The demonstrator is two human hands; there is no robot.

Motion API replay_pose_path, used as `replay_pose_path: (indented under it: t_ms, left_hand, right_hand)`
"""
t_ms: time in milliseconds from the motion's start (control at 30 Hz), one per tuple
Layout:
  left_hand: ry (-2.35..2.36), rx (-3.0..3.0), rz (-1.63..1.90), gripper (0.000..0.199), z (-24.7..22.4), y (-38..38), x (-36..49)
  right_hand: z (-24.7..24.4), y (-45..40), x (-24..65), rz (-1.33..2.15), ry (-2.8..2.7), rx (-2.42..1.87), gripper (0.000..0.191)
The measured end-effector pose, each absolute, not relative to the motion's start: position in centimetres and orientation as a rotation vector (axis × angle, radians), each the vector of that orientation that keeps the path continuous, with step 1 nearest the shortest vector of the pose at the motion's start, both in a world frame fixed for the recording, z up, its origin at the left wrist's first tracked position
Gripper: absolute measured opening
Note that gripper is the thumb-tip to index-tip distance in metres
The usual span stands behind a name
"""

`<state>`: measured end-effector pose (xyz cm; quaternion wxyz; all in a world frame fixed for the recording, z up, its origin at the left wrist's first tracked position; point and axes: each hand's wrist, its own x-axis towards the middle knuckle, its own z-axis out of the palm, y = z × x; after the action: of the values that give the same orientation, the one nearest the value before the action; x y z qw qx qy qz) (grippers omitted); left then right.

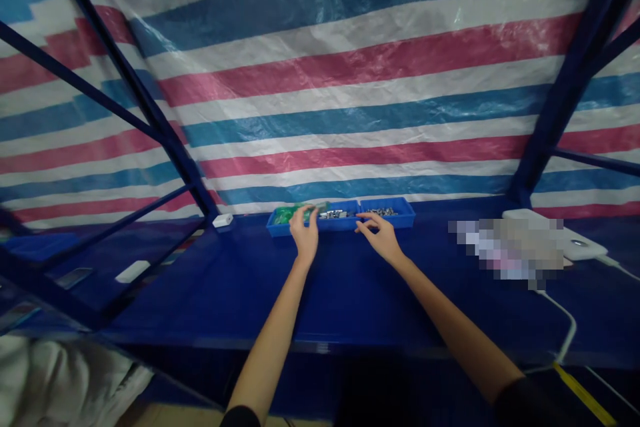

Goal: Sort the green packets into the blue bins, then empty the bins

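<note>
A row of joined blue parts bins stands at the back of a dark blue table. My left hand (305, 235) is over the left bin (280, 229), its fingers curved and apart from the thumb. Green pieces (283, 215) and clear plastic lie in that bin. In the middle bin (345, 206) are small shiny metal parts (334, 214). My right hand (383, 238) is at the front of the bins, thumb and forefinger spread, with nothing visible between them. Small metal parts (383, 211) fill some of the right bin (407, 215).
A white adapter (223, 221) stands left of the bins on the table (210, 287). At right are a white device (575, 240) with a cable (573, 327) and a blurred-out item (510, 250). Blue metal posts (545, 113) and striped sheeting (350, 80) enclose the table.
</note>
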<state>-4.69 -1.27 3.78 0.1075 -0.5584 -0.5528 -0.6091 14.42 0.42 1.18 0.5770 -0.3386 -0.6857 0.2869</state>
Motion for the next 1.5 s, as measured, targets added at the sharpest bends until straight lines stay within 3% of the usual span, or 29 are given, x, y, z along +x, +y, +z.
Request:
replay_pose_path:
  t_ms: [100,267,467,600,967,1200,1500]
  left_hand:
    - [-1.68,-1.435,-1.769,0.021,5.1,-1.1,-8.4]
    - [-1.735,-1.431,-1.443,0.02,6.2,-1.1,-15.1]
    - [-1.778,-1.869,-1.15,0.015,4.3,-0.9,-19.1]
    - [-1.777,-1.968,-1.212,0.015,2.9,-0.4,-19.3]
    - [-1.878,-2.027,-0.682,0.036,3.0,-1.4,-17.7]
    - [-1.876,-1.887,-0.739,0.04,3.4,-1.8,-14.0]
    - [-1.425,-2.475,-0.588,0.021,0.4,-3.1,-0.2]
  right_hand:
    - [1.3,0.3,14.4,0.666,-1.61,-0.808,0.028]
    - [1.6,0.3,14.1,0.699,-1.611,-0.821,0.03]
    - [1.5,0.5,14.1,0.694,-1.628,-0.821,0.026]
    - [1.2,0.6,14.0,0.702,-1.632,-0.823,0.027]
    - [1.0,0.5,14.1,0.775,-1.693,-0.806,0.027]
    - [0.8,0.7,14.2,0.787,-1.772,-0.85,0.028]
    - [-0.3,1.1,15.3,0.542,-2.093,-1.0,0.021]
